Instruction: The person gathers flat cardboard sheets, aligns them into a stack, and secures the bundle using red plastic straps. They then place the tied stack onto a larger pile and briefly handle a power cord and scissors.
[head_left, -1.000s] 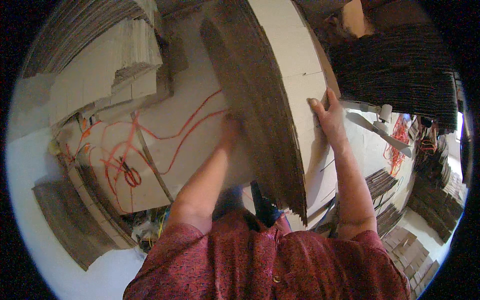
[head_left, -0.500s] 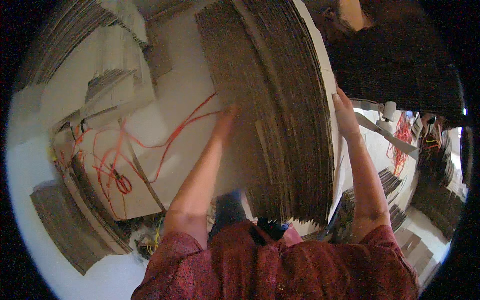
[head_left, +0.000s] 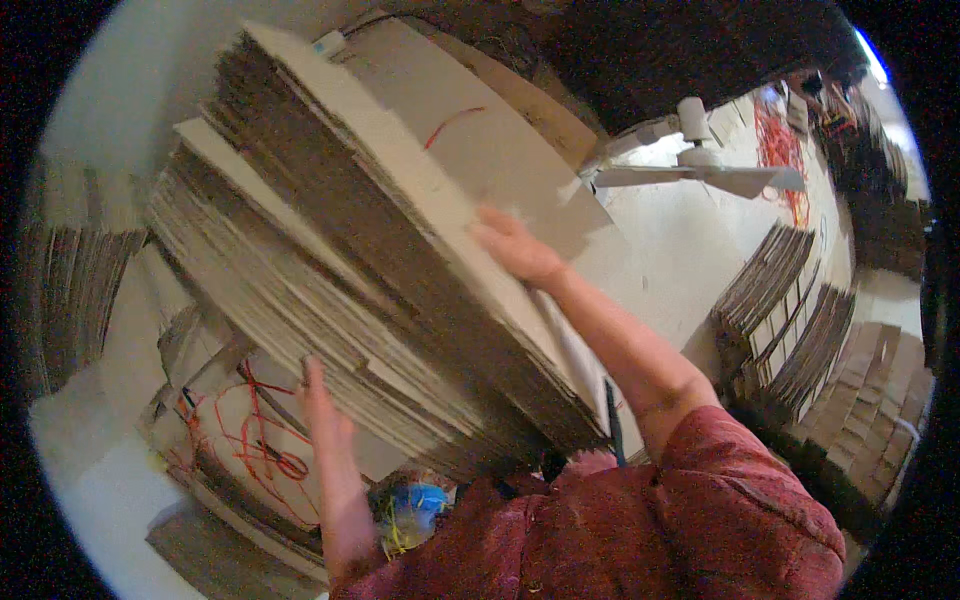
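Lengthwise, the cardboard stack [head_left: 375, 275] (slanting) points upper left.

Cardboard stack [head_left: 380, 235] blocks centre to ten o'clock; red cord [head_left: 290, 465] tangles at eight; passable room above pale floor [head_left: 660, 275] at three, fan [head_left: 700, 157] obstructing two.

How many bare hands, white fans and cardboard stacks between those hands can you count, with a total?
Bare hands: 2 (left hand, right hand)
White fan: 1
Cardboard stack between the hands: 1
Total: 4
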